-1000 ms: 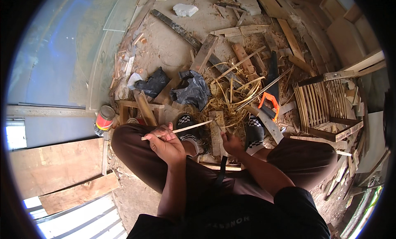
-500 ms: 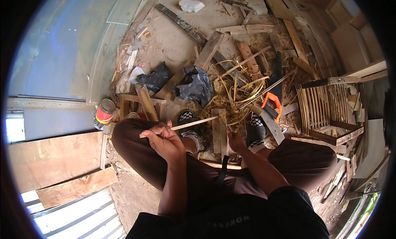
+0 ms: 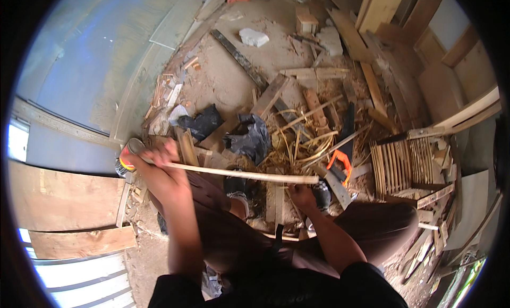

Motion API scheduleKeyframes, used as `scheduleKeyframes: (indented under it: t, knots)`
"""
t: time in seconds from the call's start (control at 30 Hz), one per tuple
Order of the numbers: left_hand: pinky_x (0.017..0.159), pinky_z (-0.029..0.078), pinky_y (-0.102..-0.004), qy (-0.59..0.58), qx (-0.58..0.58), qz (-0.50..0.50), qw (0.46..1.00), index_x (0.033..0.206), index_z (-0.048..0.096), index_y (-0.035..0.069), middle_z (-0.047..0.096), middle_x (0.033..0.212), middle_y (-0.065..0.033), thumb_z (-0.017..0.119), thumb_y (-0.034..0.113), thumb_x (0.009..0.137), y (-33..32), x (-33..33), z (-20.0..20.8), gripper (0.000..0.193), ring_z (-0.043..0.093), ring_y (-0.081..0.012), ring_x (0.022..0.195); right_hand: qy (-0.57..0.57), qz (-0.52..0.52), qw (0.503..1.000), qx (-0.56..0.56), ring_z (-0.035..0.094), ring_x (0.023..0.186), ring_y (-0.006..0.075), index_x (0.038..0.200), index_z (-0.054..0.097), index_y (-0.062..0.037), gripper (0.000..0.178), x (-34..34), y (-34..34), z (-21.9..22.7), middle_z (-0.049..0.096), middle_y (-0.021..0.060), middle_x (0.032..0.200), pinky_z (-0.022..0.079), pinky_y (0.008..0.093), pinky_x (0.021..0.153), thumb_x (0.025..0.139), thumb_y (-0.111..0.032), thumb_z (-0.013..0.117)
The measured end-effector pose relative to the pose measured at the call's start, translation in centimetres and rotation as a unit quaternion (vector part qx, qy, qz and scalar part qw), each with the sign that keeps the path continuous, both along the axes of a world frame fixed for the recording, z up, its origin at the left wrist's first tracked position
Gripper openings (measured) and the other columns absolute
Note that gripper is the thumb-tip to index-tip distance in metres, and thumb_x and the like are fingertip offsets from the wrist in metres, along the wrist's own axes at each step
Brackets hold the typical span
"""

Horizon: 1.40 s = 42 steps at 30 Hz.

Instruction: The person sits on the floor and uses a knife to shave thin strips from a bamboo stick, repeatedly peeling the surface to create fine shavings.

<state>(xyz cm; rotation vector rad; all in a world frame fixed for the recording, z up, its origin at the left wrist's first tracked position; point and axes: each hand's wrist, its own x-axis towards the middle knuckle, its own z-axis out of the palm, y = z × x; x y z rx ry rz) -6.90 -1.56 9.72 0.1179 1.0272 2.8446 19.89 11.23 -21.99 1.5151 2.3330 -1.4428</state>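
Observation:
A long, thin pale strip of wood or bamboo [image 3: 241,174] stretches across in front of me, nearly level above my knees and feet. My left hand [image 3: 164,170], raised at the left and blurred by motion, grips it near its left end. Close under its right end is my right hand [image 3: 303,198], fingers curled closed. What these fingers hold, if anything, I cannot make out. Below, between my feet, stands a wooden block or board [image 3: 275,201]. A dark strap-like piece [image 3: 279,234] shows over my lap.
Curly shavings [image 3: 313,146] heap beyond my feet, beside a saw with an orange handle [image 3: 340,167]. Black plastic bags [image 3: 248,140] lie left of them. A slatted wooden frame [image 3: 406,167] stands at the right, a tin can [image 3: 130,151] at the left, with boards and scraps around.
My left hand has moved left and slightly up, drawing the strip leftward so more of it shows. My right hand stays low near the block. The view has shifted a little.

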Motion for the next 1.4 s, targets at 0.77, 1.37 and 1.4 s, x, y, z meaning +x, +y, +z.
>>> scheduleKeyframes:
  t: [0.77, 1.37, 1.4]
  knots:
    - [0.059, 0.035, -0.0314, -0.080, 0.260, -0.165, 0.948, 0.073, 0.050, 0.012, 0.031, 0.048, 0.0007, 0.023, 0.065, 0.101, 9.5, -16.6, -2.8, 0.066, 0.026, -0.0146, 0.044, 0.505, -0.308, 0.802, -0.081, 0.045, 0.051, 0.0118, 0.096, 0.062, -0.0030, 0.030, -5.1, 13.3, 28.0, 0.049, 0.0018, 0.066, 0.039, 0.0281, 0.047, 0.098, -0.033, 0.064]
    - [0.057, 0.031, -0.0309, 0.022, 0.299, -0.179, 0.937, 0.072, 0.054, 0.009, 0.030, 0.047, -0.0006, 0.023, 0.059, 0.104, 6.6, -17.4, -2.9, 0.068, 0.029, -0.0146, 0.044, 0.513, -0.227, 0.827, -0.026, 0.055, 0.055, 0.0142, 0.096, 0.063, -0.0005, 0.016, -7.1, 12.5, 27.6, 0.059, 0.0048, 0.072, 0.045, 0.0293, 0.052, 0.091, -0.014, 0.072]
    - [0.057, 0.031, -0.0309, 0.018, 0.299, -0.173, 0.938, 0.071, 0.054, 0.009, 0.030, 0.047, -0.0006, 0.022, 0.059, 0.104, 6.6, -17.3, -2.8, 0.069, 0.029, -0.0146, 0.044, 0.511, -0.213, 0.833, -0.017, 0.056, 0.055, 0.0139, 0.095, 0.064, -0.0003, 0.015, -7.2, 12.5, 27.4, 0.060, 0.0050, 0.073, 0.045, 0.0290, 0.052, 0.091, -0.013, 0.071]
